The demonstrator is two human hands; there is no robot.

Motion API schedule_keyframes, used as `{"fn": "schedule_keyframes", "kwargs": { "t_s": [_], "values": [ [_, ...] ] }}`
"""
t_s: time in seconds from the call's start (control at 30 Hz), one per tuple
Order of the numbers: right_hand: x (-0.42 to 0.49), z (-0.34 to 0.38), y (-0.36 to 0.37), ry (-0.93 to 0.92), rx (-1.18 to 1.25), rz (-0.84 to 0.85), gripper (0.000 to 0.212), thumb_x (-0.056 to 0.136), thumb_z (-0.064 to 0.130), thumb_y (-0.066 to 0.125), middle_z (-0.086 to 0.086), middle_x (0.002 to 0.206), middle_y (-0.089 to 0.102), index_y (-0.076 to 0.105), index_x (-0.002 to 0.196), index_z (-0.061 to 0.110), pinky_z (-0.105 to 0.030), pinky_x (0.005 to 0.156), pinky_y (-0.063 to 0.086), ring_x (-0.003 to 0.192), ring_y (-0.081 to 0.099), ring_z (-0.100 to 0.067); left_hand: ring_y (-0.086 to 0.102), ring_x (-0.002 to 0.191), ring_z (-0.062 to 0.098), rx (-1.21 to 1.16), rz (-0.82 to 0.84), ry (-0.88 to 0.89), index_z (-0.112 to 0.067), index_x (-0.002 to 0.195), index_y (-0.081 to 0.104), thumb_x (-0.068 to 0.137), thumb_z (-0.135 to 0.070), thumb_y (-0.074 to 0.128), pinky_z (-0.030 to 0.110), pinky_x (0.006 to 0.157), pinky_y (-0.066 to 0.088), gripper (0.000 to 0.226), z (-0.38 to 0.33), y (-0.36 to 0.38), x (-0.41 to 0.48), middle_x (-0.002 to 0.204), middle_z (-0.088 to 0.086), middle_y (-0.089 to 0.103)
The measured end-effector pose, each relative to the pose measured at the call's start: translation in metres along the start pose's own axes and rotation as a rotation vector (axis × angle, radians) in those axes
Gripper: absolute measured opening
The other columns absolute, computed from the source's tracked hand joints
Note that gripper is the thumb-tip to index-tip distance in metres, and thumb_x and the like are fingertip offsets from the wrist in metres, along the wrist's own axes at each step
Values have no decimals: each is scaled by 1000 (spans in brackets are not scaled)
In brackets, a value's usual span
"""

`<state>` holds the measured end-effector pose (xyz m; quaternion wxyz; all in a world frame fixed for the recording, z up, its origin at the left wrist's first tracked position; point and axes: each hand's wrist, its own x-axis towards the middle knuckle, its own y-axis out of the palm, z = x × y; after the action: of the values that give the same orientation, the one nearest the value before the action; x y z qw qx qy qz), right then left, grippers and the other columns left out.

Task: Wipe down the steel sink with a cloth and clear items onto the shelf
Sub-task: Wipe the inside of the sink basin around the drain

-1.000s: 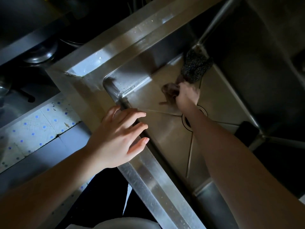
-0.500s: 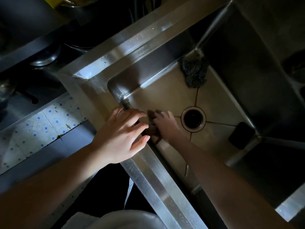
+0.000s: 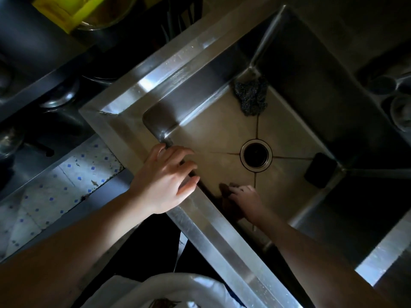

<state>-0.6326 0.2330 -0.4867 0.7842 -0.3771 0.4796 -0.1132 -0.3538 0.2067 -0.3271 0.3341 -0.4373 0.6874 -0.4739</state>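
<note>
Left hand: the left hand (image 3: 165,177) lies palm down on the near-left rim of the steel sink (image 3: 201,221), centre-left of the frame; its fingers (image 3: 186,168) are spread loosely apart and curl over the inner edge, holding nothing.
Right hand: the right hand (image 3: 245,201) is down inside the basin, lower centre of the frame, flat on the sink floor close to the near-left wall; the fingers lie fairly straight and pressed down.
Cloth: a dark brownish cloth (image 3: 226,198) sits under and just left of the right hand, against the foot of the wall; the shadow there is deep, so I cannot tell whether the fingers pinch it or only press on it.
Drain: the round drain (image 3: 256,155) lies in the middle of the basin floor, above the right hand and apart from it.
Scourer: a dark steel-wool scourer (image 3: 251,97) rests in the far corner of the basin, upper centre.
Black block: a small black block (image 3: 320,170) lies in the right corner of the basin floor; what it is cannot be told.
Counter: a white counter with blue dots (image 3: 55,185) shows at left, beside the sink.
</note>
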Motion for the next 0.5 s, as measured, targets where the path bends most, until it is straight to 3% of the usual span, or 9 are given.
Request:
{"fn": "schedule_keyframes", "kwargs": {
  "t_s": [0.13,0.23,0.37,0.5],
  "values": [
    [-47,-41,22,198,-36,47,26,88,27,52,6,127,50,59,113,30,-36,101,23,110,50,-20,62,93,24,7,4,-2,-17,85,69,83,-35,53,43,90,39,24,-2,-4,1,108,3,64],
    [-70,-67,23,407,11,62,18,90,22,49,0,122,50,59,105,26,-40,102,27,111,51,-24,61,98,24,32,15,2,-16,86,69,82,-34,52,41,89,38,25,-4,-5,0,110,3,63],
    [-82,-73,23,681,315,-153,31,81,-1,52,-9,117,55,63,105,15,-44,98,41,110,56,-32,58,99,27,70,-8,-42,-14,89,69,82,-31,49,42,89,39,27,-6,-4,-2,114,7,61],
    [-81,-63,18,769,436,-224,37,79,0,55,-14,119,59,63,113,13,-40,95,46,111,56,-33,57,94,33,179,-40,-24,-10,89,66,85,-27,44,42,84,36,28,-9,-2,-6,114,12,59]
  ]
}}
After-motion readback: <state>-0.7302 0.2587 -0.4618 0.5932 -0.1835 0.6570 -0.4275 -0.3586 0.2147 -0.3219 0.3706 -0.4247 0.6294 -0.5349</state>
